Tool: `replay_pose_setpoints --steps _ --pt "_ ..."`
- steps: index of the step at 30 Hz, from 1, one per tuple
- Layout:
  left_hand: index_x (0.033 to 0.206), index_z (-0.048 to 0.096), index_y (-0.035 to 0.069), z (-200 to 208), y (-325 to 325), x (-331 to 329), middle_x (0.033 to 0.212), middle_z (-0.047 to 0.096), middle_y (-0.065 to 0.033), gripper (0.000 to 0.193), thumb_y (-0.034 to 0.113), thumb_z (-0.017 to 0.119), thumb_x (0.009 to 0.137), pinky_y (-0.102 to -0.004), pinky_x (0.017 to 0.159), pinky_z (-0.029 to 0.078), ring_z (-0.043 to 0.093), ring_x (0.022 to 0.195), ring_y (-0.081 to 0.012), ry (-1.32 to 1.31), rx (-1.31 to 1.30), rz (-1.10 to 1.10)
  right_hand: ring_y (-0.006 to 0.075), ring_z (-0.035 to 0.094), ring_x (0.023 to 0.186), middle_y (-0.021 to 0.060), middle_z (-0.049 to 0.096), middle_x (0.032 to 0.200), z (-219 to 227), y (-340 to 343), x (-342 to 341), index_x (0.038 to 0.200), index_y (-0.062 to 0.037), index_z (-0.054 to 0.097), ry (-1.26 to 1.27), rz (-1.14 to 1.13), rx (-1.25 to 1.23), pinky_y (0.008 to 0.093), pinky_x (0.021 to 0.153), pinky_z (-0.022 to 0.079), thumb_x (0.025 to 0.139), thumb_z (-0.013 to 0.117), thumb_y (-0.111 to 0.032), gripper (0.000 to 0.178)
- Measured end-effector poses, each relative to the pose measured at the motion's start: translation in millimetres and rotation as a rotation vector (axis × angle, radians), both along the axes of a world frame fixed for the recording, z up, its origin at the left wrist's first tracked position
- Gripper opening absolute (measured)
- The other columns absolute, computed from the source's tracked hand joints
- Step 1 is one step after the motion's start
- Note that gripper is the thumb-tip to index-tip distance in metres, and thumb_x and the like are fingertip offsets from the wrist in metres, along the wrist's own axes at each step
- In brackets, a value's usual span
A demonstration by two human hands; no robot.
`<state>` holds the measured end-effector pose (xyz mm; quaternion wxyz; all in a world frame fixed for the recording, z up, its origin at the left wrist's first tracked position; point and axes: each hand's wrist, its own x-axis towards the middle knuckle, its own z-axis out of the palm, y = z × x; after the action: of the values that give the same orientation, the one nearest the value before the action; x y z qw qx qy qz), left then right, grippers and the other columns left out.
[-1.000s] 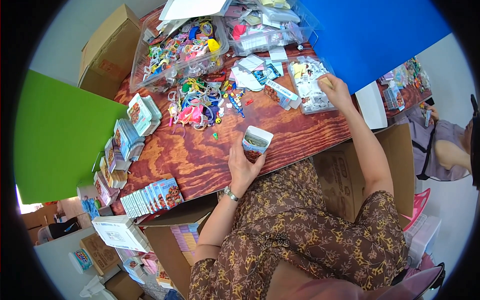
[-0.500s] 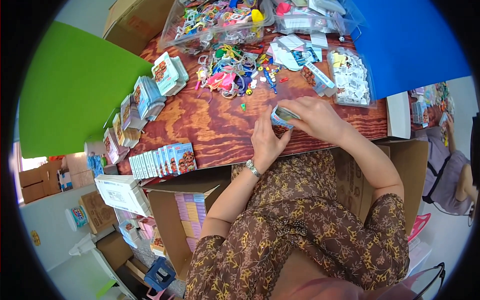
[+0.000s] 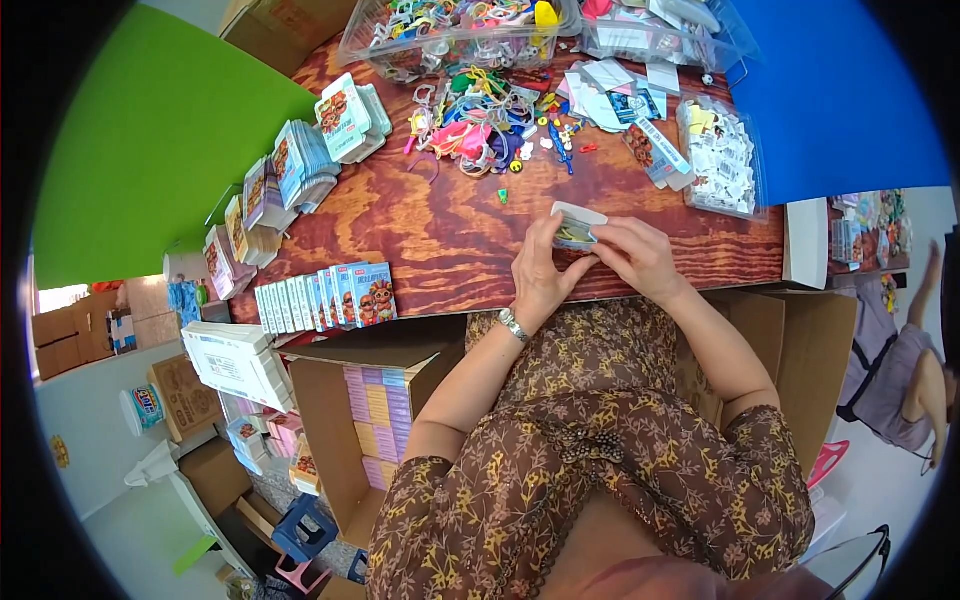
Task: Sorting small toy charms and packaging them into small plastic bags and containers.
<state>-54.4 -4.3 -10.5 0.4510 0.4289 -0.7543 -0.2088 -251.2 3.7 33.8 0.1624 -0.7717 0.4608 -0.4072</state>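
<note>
A small cardboard box [image 3: 574,236] is held upright just above the table's front edge, its white lid flap raised on the far side. My left hand [image 3: 543,272] wraps round its left side, with a watch on the wrist. My right hand [image 3: 640,258] has its fingers closed at the box's right edge and opening. Something greenish shows inside the box, too small to name. Just beyond it a tiny green piece [image 3: 503,196] lies on the table. Further back is a loose heap of colourful trinkets and elastic bands [image 3: 480,130].
A row of upright boxes [image 3: 330,298] lines the front left edge, with flattened box stacks [image 3: 305,165] behind. Clear bins [image 3: 460,45] stand at the back; a tray of white packets [image 3: 722,160] is right, beside a box [image 3: 657,152]. A person [image 3: 895,370] sits far right.
The box's white flap now stands raised and its opening faces up. My right hand has drawn back from over the box to its right side. The view has shifted slightly.
</note>
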Motion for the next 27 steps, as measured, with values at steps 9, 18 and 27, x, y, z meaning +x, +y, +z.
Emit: replay_pose_setpoints --steps 9,18,27 --pt "0.116 0.066 0.007 1.1 5.0 35.1 0.117 0.064 -0.0142 0.032 0.005 0.074 0.085 -0.042 0.092 0.052 0.063 0.107 -0.0337 0.176 -0.111 -0.16 0.0336 0.066 0.089 0.0167 0.065 0.099 34.4 -1.5 -2.8 0.099 0.0001 0.068 0.182 0.225 0.156 0.0387 0.078 0.053 0.086 0.068 0.003 0.013" --pt "0.104 0.07 0.005 10.8 2.7 26.5 0.109 0.069 -0.0125 0.015 0.009 0.072 0.09 -0.0386 0.082 0.058 0.069 0.1 -0.0297 0.299 0.005 -0.271 0.0301 0.067 0.103 0.0163 0.066 0.112 6.4 -6.2 -25.7 0.119 -0.0005 0.06 0.235 0.122 0.121 0.038 0.093 0.053 0.09 0.063 0.007 0.03" --pt "0.103 0.07 0.0 14.8 6.8 47.6 0.115 0.072 -0.0162 0.019 -0.001 0.075 0.085 -0.0335 0.082 0.058 0.072 0.1 -0.0253 0.289 0.145 -0.124 0.0303 0.068 0.096 0.0138 0.069 0.107 40.3 -13.3 16.6 0.103 -0.0042 0.066 0.11 0.246 0.128 0.0378 0.08 0.055 0.086 0.074 -0.003 0.019"
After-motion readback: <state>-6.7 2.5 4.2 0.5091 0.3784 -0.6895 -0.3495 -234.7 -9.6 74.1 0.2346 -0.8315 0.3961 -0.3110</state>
